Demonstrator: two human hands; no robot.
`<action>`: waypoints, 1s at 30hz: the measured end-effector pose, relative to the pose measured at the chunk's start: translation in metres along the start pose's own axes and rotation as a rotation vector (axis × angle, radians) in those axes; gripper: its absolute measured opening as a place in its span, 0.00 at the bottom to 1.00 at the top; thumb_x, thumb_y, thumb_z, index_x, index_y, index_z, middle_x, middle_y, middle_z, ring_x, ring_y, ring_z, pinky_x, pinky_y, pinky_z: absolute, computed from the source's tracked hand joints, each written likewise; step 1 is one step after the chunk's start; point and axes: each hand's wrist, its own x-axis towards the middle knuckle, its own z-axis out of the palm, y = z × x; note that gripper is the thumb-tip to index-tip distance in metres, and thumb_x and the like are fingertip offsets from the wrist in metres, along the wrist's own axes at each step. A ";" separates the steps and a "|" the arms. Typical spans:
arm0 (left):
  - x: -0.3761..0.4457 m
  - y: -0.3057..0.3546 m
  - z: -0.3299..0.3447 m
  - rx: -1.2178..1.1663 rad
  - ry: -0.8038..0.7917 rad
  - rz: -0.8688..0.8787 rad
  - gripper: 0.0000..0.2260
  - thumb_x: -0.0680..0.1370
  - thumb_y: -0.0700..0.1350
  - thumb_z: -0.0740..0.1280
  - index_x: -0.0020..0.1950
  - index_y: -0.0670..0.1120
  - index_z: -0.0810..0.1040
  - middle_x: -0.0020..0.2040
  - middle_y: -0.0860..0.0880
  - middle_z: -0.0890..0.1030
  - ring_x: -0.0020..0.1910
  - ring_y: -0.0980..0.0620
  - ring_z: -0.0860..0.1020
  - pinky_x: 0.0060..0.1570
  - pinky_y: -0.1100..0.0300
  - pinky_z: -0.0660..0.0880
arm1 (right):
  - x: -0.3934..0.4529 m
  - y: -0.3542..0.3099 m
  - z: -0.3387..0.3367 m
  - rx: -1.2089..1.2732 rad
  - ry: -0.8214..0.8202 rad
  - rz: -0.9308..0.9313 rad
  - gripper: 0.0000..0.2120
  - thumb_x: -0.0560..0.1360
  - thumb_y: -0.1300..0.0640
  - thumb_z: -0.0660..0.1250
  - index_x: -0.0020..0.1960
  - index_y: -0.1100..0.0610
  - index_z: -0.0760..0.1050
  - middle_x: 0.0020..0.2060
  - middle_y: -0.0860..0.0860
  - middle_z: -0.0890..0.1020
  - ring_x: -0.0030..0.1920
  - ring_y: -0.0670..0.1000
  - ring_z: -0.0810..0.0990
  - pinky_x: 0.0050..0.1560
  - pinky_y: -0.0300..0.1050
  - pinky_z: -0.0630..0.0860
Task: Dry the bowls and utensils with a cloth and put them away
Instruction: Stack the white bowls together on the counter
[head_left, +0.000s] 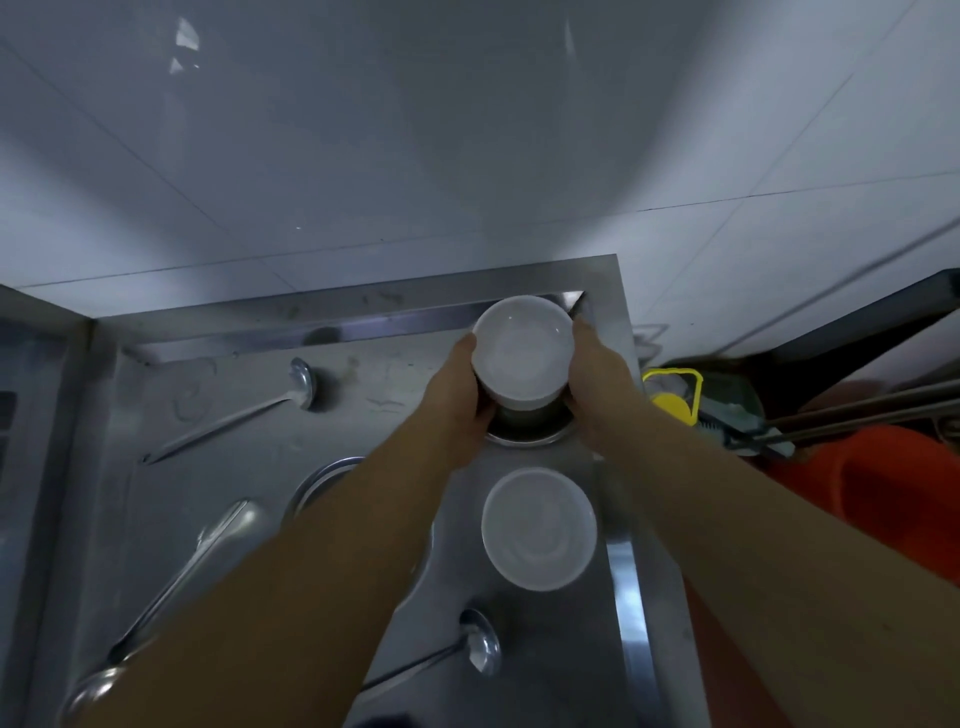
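A white bowl (522, 353) is held between both hands above the drain at the far right of a steel sink (249, 364). My left hand (460, 395) grips its left side and my right hand (597, 384) grips its right side. A second white bowl (540, 527) sits upright on the sink floor just nearer to me. Steel ladles lie in the sink: one at the far left (296, 389), one at the near left (208, 551), one near the front (475, 649). No cloth is in view.
A round steel plate (322, 480) shows partly under my left forearm. The sink's right rim (628, 597) runs along the bowls. Beyond it stand a yellow-topped container (672, 395), an orange bucket (883, 493) and a dark table edge (883, 322). White wall tiles (363, 156) rise behind.
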 end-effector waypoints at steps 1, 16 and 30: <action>-0.004 -0.001 -0.004 0.014 0.010 -0.005 0.17 0.84 0.56 0.67 0.67 0.48 0.81 0.60 0.45 0.86 0.60 0.46 0.83 0.49 0.57 0.80 | -0.005 0.003 -0.008 -0.106 0.032 -0.042 0.35 0.79 0.30 0.58 0.71 0.55 0.77 0.62 0.56 0.82 0.63 0.59 0.80 0.69 0.60 0.76; -0.090 -0.128 -0.073 0.081 0.049 -0.144 0.12 0.86 0.54 0.63 0.61 0.50 0.82 0.48 0.52 0.90 0.55 0.52 0.85 0.52 0.58 0.80 | -0.068 0.159 -0.081 0.115 -0.134 0.088 0.15 0.84 0.45 0.64 0.61 0.53 0.83 0.56 0.57 0.87 0.58 0.58 0.85 0.53 0.51 0.83; -0.125 -0.136 -0.059 0.003 0.087 -0.103 0.12 0.85 0.56 0.65 0.57 0.50 0.83 0.44 0.53 0.90 0.41 0.57 0.88 0.35 0.63 0.82 | -0.095 0.171 -0.085 0.231 -0.135 0.147 0.20 0.83 0.48 0.67 0.69 0.60 0.78 0.60 0.62 0.86 0.61 0.62 0.85 0.65 0.64 0.80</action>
